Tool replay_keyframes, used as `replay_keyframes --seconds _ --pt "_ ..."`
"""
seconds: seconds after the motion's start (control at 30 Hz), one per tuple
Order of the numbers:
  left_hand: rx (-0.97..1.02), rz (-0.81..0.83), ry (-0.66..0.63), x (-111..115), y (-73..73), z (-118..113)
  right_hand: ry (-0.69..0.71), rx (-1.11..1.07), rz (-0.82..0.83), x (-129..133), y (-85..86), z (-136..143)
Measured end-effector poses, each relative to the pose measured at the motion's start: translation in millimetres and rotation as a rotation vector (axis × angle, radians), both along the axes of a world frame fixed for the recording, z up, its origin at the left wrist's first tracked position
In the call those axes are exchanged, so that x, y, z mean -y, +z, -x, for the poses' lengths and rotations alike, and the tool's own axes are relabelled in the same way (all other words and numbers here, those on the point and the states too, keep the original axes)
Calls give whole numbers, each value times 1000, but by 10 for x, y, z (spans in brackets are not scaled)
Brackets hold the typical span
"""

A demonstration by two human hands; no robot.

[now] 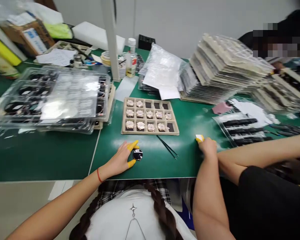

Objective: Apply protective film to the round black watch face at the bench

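My left hand [120, 157], with yellow finger covers, pinches a small round black disc [137, 154] with a shiny face between thumb and fingers, low over the green table. My right hand [208, 146], also with yellow covers, is closed on a small white piece [199, 137] at its fingertips, farther right. Between my hands a pair of dark tweezers [168, 146] lies on the table. Behind them stands a beige compartment tray [150, 132], holding several pinkish-metallic round parts [140, 125]; a few of its compartments show only dark bottoms.
Stacked clear trays [72, 96] stand left. A bottle [131, 63], a wrapped packet [162, 66] and tall tray stacks [215, 66] are behind. Black straps [242, 122] lie right. Another person's bare forearm [270, 146] and black sleeve [267, 193] are close beside my right arm.
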State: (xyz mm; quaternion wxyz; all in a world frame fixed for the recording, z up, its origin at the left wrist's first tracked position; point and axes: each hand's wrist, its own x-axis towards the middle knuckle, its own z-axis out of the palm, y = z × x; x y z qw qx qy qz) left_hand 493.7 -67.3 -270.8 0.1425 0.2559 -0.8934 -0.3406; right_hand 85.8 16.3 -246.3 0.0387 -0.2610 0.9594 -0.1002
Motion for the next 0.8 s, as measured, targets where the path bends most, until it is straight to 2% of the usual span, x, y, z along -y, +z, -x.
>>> replay_keyframes --seconds 0.1,0.17,0.23,0.27,0.3,0.33,0.4,0.47,0.53,0.67,0.8 --pt "8 -17 35 4 12 -42 32 47 -14 61 -40 -58" --pt "14 6 73 2 -5 -39 87 56 15 98 -12 -315" --pt "17 17 90 -2 -26 -29 229 95 100 135 52 -721" --pt "15 14 87 -1 -34 -26 332 129 152 159 91 -958" --pt "11 6 78 4 -40 -27 557 245 276 186 130 -1201" --pt "7 -1 61 14 -44 -32 791 389 329 219 166 -1435" --pt "1 -10 28 45 -48 -50 1109 543 303 292 220 -1828" --pt "6 -7 2 81 -53 -70 1298 544 231 366 230 -2078" --pt "21 -3 -8 111 -62 -83 1399 450 141 435 194 -2198" --pt "27 4 -10 150 -82 -85 1454 180 -9 562 63 -2282" --pt "50 25 -5 165 -96 -79 1484 34 -21 666 -25 -2350"
